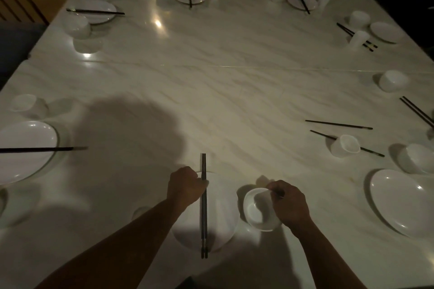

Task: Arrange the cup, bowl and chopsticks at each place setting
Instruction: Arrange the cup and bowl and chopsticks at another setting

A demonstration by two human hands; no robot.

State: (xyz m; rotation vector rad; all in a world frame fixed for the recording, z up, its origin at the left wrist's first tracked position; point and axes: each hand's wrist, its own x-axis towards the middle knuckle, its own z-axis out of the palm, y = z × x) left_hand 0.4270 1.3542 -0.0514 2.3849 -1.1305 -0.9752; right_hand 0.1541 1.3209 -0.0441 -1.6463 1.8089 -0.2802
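Left hand [185, 185] fingers pinch chopsticks [203, 204] mid-length; right hand [290, 204] grips bowl [256, 211] rim; glazed, likely slippery, fragile.

A: Where do the chopsticks [203, 204] lie?
B: Across the near plate [220, 223], pointing away, at the near edge of the worktop [211, 91].
A: And the bowl [258, 211]?
B: Just right of that plate, on the worktop.
A: Further right?
B: Another plate [404, 202], with a tipped cup [345, 146] behind it, lying over one chopstick [373, 152].
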